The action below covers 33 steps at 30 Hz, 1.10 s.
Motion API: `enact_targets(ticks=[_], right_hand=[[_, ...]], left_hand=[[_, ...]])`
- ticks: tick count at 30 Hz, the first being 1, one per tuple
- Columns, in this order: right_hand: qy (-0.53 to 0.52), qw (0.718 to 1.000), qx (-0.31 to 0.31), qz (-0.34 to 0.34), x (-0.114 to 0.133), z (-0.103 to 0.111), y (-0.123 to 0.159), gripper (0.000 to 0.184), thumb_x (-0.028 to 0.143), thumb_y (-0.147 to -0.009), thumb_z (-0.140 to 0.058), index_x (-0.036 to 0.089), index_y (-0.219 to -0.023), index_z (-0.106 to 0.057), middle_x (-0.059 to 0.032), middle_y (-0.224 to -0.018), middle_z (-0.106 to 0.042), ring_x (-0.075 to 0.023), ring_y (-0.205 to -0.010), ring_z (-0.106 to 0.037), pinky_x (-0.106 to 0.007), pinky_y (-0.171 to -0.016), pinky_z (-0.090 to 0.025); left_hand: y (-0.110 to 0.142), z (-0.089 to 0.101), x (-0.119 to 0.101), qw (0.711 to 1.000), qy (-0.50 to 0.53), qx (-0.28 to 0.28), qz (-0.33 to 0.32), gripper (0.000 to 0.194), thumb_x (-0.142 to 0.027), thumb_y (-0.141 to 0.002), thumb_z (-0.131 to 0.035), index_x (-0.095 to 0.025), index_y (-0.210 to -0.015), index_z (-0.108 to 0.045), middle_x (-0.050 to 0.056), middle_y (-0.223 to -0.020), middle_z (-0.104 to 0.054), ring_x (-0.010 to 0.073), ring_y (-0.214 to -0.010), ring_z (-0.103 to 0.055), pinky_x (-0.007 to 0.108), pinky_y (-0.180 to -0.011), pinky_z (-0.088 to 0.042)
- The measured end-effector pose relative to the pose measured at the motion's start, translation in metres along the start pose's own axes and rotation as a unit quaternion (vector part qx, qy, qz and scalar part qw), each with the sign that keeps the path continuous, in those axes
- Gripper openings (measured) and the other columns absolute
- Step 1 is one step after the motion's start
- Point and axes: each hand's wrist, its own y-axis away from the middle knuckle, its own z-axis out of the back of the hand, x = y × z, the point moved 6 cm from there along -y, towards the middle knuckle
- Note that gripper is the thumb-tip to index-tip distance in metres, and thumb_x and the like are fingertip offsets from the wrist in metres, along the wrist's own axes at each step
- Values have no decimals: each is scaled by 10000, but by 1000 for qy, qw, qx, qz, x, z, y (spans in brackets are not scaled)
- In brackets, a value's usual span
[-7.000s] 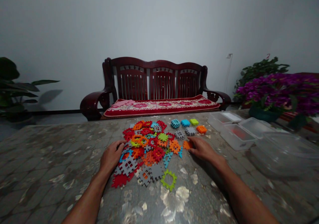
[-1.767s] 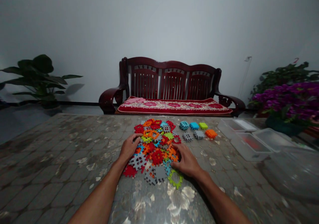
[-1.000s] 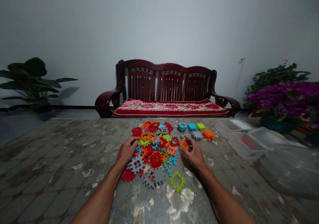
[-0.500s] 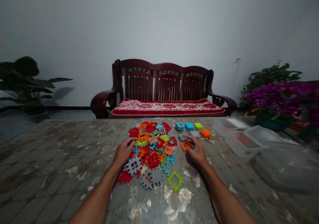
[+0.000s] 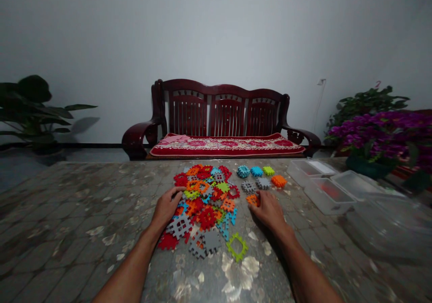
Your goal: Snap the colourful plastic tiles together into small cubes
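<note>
1. While the left hand (image 5: 165, 207) rests at the left edge of a heap of interlocking plastic tiles (image 5: 205, 204), its fingers curl down onto the pieces; whether they grip one, I cannot tell.
2. The right hand (image 5: 268, 211) sits just right of the heap, its bent fingers touching an orange tile (image 5: 252, 199); whether they hold it, I cannot tell.
3. At the heap's near edge lie a grey tile (image 5: 179, 226) and a green square frame tile (image 5: 236, 247), on a glossy stone-patterned table cover (image 5: 84, 213).
4. Beyond the right hand, apart from the heap, sit a blue tile cluster (image 5: 243, 171), a lime tile (image 5: 268, 171), an orange tile cluster (image 5: 278, 181) and a grey tile cluster (image 5: 263, 183).
5. Farther right stand clear plastic boxes (image 5: 327, 196).
6. Farthest off, a dark red wooden bench (image 5: 222, 109) holds a red floral cushion (image 5: 226, 145), between a leafy potted plant (image 5: 33, 100) and purple flowers (image 5: 381, 132).
</note>
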Motion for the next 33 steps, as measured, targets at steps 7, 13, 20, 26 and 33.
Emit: enact_targets(ticks=[7, 13, 20, 26, 33], right_hand=[[30, 998, 54, -1, 5, 0, 1, 433, 309, -827, -674, 189, -1243, -694, -179, -1142, -750, -355, -1071, -674, -404, -908, -477], [75, 985, 156, -16, 16, 12, 3, 578, 240, -882, -619, 101, -1440, -555, -208, -1338, -685, -331, -1249, -620, -364, -1039, -439], [134, 962, 234, -38, 24, 24, 0, 392, 151, -934, -512, 78, -1304, -619, -224, -1313, -678, -311, -1221, -635, -334, -984, -451], [161, 956, 243, -14, 25, 24, -2, 452, 104, -916, -530, 70, -1363, -586, -225, -1293, -680, -287, -1205, -641, -294, -947, -452], [126, 966, 224, -16, 6, 27, -5, 405, 152, -815, -647, 119, -1218, -680, -183, -1198, -735, -279, -1119, -675, -279, -892, -463]], left_hand=[[-1, -2, 5, 1000, -8, 3, 11, 408, -474, -811, -501, -250, -1004, -782, 50, -1109, -814, 275, -1046, -731, 382, -984, -543], [-2, -3, 7, 1000, -8, 8, 6, 447, -486, -808, -485, -228, -1025, -780, 66, -1137, -810, 273, -1097, -721, 370, -1011, -525], [-3, -3, 12, 1000, -12, 7, 1, 458, -497, -809, -486, -232, -1033, -785, 62, -1132, -811, 277, -1092, -728, 373, -999, -536], [-4, -3, 14, 1000, -15, 7, -3, 456, -515, -814, -488, -243, -1027, -786, 59, -1136, -809, 274, -1096, -727, 370, -1005, -536], [-4, -3, 14, 1000, -19, 12, 2, 479, -534, -804, -476, -234, -1018, -782, 72, -1151, -805, 282, -1112, -726, 376, -1017, -529]])
